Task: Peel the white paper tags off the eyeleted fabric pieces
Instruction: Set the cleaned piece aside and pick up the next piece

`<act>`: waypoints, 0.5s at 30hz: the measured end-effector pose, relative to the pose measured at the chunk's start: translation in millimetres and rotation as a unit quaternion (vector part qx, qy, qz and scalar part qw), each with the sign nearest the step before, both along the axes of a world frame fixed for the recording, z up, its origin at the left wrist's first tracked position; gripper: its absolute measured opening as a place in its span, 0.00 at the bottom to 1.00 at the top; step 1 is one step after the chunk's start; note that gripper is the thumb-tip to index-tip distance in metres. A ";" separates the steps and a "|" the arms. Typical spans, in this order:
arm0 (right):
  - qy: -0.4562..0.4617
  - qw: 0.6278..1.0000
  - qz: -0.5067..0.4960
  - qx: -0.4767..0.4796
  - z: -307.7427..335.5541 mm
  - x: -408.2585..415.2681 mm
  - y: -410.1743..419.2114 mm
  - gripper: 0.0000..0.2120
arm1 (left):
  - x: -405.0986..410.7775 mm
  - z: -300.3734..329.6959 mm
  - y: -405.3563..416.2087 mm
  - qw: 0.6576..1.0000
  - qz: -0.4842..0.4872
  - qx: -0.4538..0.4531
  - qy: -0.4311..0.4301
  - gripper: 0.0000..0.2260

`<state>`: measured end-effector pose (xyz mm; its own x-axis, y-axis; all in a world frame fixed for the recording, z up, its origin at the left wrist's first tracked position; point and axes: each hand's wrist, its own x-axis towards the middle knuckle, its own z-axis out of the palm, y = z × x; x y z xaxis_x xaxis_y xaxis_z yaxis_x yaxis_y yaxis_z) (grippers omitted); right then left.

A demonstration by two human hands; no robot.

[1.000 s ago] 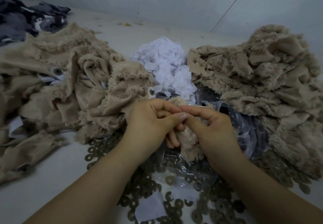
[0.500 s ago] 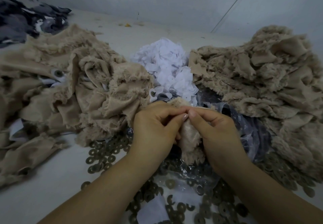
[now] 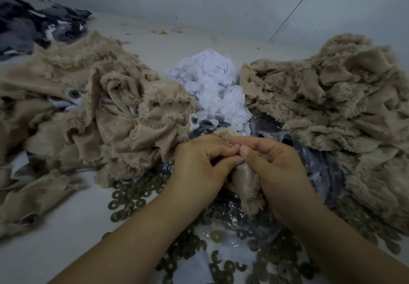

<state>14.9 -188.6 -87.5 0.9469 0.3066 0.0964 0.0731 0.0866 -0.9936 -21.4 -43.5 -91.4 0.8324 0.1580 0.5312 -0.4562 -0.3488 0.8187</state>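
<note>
Pinching 1 fabric piece [image 3: 243, 179], both hands, left [image 3: 199, 166] and right [image 3: 278, 173], grip it; peeled tags [image 3: 212, 84] heap behind, tagged pile [image 3: 93, 115] left remains.

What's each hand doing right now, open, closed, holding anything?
Left hand: closed, pinching the tan fabric piece.
Right hand: closed on the same fabric piece, thumb tip meeting the left fingers.

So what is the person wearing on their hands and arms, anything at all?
Nothing that shows. The left hand and right hand are bare, with no gloves, rings, watch or bracelet in view. Both forearms are uncovered to the picture's edge, no sleeves. The fingernails are short and look unpainted.
</note>
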 end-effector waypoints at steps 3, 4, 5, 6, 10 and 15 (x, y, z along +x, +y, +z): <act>0.009 1.000 0.008 0.012 0.4 -1.7 1.2 0.12 | -0.1 0.9 0.0 1.000 0.013 0.027 -0.009 0.03; 0.014 1.000 0.009 0.013 0.6 -2.1 0.9 0.13 | -0.2 1.2 0.0 0.999 0.016 0.034 -0.011 0.03; 0.016 1.000 0.010 0.012 0.6 -2.2 0.5 0.13 | 0.1 1.3 0.2 0.999 0.019 0.042 -0.016 0.03; 0.017 1.000 0.011 0.010 0.8 -1.9 0.4 0.13 | 0.2 1.2 0.5 0.998 0.021 0.048 -0.021 0.04; 0.040 0.998 0.026 0.041 0.2 -0.8 1.8 0.12 | 1.3 2.3 1.0 0.997 0.037 0.051 -0.036 0.06; 0.108 0.985 0.021 0.130 4.6 6.5 0.4 0.16 | 0.5 7.0 4.9 0.996 0.056 -0.058 0.035 0.09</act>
